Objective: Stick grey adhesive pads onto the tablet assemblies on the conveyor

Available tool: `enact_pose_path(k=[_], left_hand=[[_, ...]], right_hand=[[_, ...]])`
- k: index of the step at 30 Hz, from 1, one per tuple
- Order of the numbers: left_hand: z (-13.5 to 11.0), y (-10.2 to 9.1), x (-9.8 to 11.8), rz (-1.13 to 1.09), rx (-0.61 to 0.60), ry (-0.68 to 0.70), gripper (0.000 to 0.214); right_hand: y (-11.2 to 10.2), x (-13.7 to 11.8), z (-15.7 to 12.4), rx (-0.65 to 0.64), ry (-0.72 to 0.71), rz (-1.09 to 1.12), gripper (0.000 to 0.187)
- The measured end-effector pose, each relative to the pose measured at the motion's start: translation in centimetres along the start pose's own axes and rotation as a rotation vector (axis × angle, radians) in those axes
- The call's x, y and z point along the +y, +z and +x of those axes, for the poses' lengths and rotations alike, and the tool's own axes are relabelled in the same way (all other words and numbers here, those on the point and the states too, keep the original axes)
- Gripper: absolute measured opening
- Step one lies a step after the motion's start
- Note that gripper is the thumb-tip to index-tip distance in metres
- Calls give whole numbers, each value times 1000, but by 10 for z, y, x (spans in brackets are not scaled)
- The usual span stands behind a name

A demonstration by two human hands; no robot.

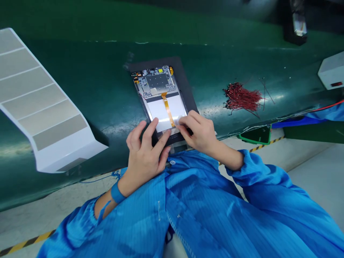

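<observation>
No text can be read anywhere (markings on the circuit board (157,81) are too small).

The green mat (94,89) covers the bench surface. A white panel (40,104) with grey segments lies on the mat at the left. A bundle of red wires (242,96) lies on the mat at the right. A white box (331,71) sits at the right edge. Yellow-black tape (27,244) marks the floor.
</observation>
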State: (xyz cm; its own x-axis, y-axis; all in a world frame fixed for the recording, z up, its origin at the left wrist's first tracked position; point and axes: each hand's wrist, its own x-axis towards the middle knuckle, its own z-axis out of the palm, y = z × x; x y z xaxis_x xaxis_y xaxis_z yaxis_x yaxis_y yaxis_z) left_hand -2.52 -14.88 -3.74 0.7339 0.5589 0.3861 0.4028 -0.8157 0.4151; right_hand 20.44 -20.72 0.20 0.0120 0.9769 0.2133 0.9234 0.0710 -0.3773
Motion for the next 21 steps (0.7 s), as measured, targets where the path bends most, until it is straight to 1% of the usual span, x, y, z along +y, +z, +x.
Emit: enact_pose_path(k=[2, 3, 4, 5, 7, 9, 11, 14, 16, 21], left_hand=[[-2, 0, -1, -10, -1, -13, 60], [-2, -1, -2, -20, 2, -15, 59], [-3, -1, -4, -31, 3, -13, 59], [-2, -2, -5, -40, 4, -12, 58], [-2, -5, -9, -48, 6, -14, 54], [-1, -9, -12, -48, -4, -22, 52], [2, -11, -13, -51, -18, -26, 52], [8, -8, -9, -60, -25, -8, 51], [10, -6, -7, -47, -32, 9, 50], [4, -11, -11, -9, -63, -15, 53]], right_hand=[[4, 8, -8, 95, -216, -38, 21], [5, 11, -11, 121, -282, -48, 22], [7, 14, -14, 136, -311, -50, 23], [8, 18, -17, 142, -303, -50, 25], [10, 24, -22, 125, -225, -51, 28], [9, 30, -26, 77, -141, -45, 30], [9, 34, -28, 27, -96, -18, 31], [10, 36, -28, 12, -123, 25, 32], [9, 37, -28, 13, -147, 17, 33], [3, 41, -34, -42, -121, -25, 38]])
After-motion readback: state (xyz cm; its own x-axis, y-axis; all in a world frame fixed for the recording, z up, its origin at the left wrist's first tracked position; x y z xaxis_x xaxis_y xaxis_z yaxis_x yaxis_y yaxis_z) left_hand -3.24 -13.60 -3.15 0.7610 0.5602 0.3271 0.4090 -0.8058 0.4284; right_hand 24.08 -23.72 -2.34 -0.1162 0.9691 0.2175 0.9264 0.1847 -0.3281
